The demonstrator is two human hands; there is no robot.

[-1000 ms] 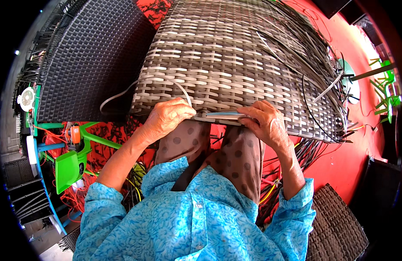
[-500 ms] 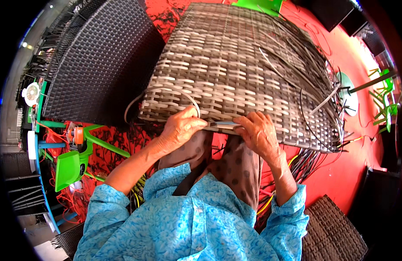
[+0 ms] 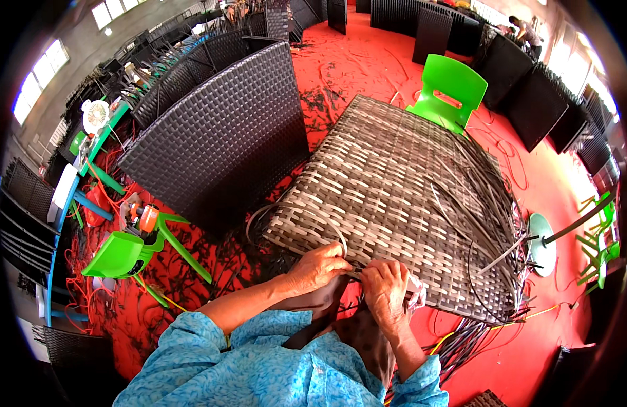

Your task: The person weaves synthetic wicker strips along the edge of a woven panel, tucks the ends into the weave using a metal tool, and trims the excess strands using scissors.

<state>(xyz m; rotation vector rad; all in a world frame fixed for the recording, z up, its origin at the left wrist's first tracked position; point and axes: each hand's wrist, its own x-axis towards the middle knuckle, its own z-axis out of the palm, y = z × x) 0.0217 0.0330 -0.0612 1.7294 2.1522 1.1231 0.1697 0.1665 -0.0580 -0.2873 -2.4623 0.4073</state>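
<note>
A large panel of woven grey-brown synthetic rattan (image 3: 388, 197) lies before me, its near edge at my knees. My left hand (image 3: 319, 268) is closed on a pale flat rattan strand (image 3: 301, 205), which loops up over the panel's near left corner. Close beside it, my right hand (image 3: 387, 292) is closed in a pinch at the same edge. What its fingers grip is hidden. A pale pinkish, crumpled-looking thing (image 3: 416, 292) shows by its outer side. Many loose dark strands (image 3: 486, 197) hang along the panel's right side.
A black woven panel (image 3: 225, 129) stands at the left. Beyond my panel is a green chair (image 3: 450, 91); another green seat (image 3: 115, 255), with an orange tool (image 3: 148, 218) beside it, stands at left. Strand scraps litter the red floor (image 3: 347, 51). A pole on a round base (image 3: 542, 244) is at right.
The view has tilted up, showing more of the room. My hands have come closer together, and the light strip that lay between them is now mostly covered by the fingers.
</note>
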